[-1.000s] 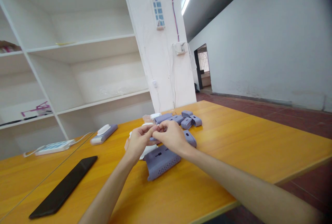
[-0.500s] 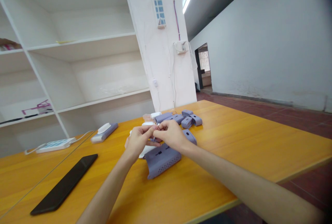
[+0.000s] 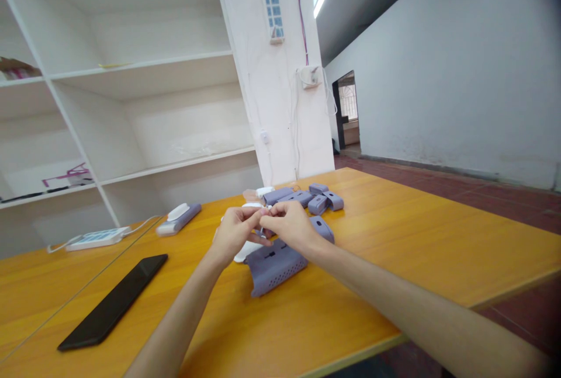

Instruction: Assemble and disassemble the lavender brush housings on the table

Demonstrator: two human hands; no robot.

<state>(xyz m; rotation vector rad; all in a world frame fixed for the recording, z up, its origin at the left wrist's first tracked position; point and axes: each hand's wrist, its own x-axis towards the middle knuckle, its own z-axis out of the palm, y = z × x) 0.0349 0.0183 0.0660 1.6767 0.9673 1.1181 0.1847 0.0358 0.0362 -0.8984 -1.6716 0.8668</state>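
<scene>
My left hand (image 3: 234, 232) and my right hand (image 3: 291, 225) meet fingertip to fingertip above the yellow table (image 3: 394, 238), pinching a small thin part (image 3: 262, 229) between them. Most of that part is hidden by the fingers. Just below the hands lies a purple perforated plastic shell (image 3: 274, 264). A white rounded piece (image 3: 245, 250) sits under my left hand. A purple rounded piece (image 3: 323, 229) lies beside my right wrist.
Several purple plastic parts (image 3: 313, 198) are piled further back on the table. A black flat slab (image 3: 114, 302) lies at the left, with a white power strip (image 3: 94, 239) and a purple-and-white device (image 3: 179, 218) behind it. White shelves and a pillar stand beyond.
Both hands stay together, working the small part with only slight finger shifts. The view has drifted a little to the left.
</scene>
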